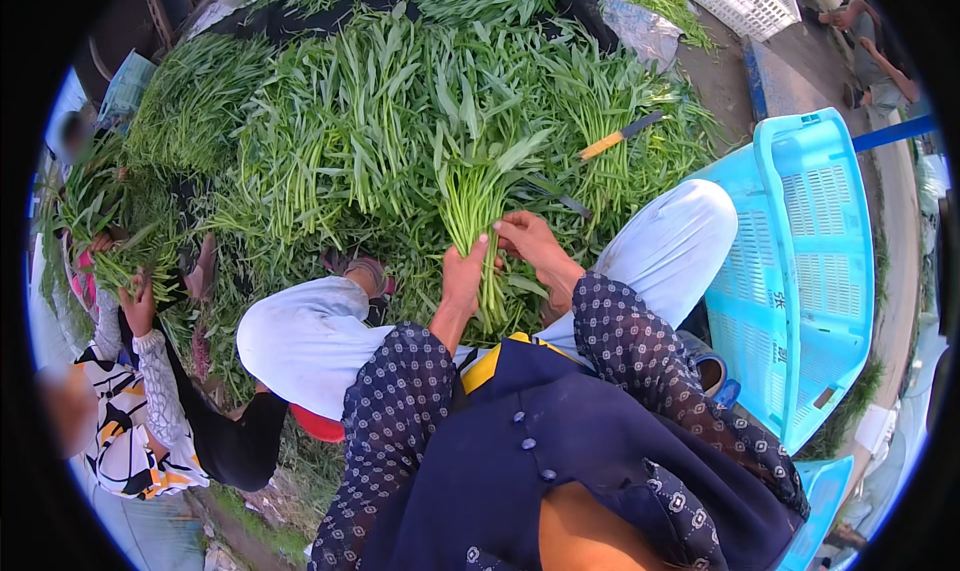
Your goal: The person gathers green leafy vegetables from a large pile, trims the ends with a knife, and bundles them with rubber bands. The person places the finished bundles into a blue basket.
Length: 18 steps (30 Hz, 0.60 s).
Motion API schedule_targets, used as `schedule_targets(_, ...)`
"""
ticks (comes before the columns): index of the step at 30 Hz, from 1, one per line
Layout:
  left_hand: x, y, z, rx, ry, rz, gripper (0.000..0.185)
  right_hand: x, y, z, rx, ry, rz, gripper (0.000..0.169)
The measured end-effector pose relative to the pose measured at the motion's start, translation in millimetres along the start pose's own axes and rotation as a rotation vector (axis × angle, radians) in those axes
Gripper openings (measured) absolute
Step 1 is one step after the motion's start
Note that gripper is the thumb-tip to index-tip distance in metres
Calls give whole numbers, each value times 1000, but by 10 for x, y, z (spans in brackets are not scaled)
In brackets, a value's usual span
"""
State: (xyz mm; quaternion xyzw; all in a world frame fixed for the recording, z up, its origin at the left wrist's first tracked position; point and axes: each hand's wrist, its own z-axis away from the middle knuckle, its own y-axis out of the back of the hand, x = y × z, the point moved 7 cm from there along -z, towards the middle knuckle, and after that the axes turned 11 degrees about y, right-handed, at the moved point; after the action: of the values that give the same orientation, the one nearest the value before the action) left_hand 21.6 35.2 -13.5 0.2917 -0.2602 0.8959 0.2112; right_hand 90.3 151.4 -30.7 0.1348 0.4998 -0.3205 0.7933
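My left hand (463, 277) is closed around the stems of a bunch of long-leaved greens (480, 203), which look like water spinach. The leaves point away from me, and the cut stem ends hang toward my lap. Against the right side of the bunch, my right hand (536, 245) has its thumb and forefinger together; whether a thin stem or leaf is between them cannot be made out. Beyond both hands spreads a large heap of the same greens (337, 121). A knife (621, 134) with a yellow-brown handle and dark blade lies on the heap to the right.
A turquoise plastic crate (780, 286) stands at my right knee, with another turquoise crate (821, 503) behind it. A white basket (739, 1) is at the far right. On my left, a co-worker (142, 413) sits close, holding greens. A red seat edge (316, 424) shows below my left thigh.
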Motion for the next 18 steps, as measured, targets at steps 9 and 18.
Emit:
schedule_targets(9, -108, -64, -22, -102, 52, 188, 33, -496, 64, 135, 156, 598, 408, 20)
schedule_targets(18, -176, 0, -59, -25, 47, 64, 24, -365, 9, -115, -28, 494, 716, 21)
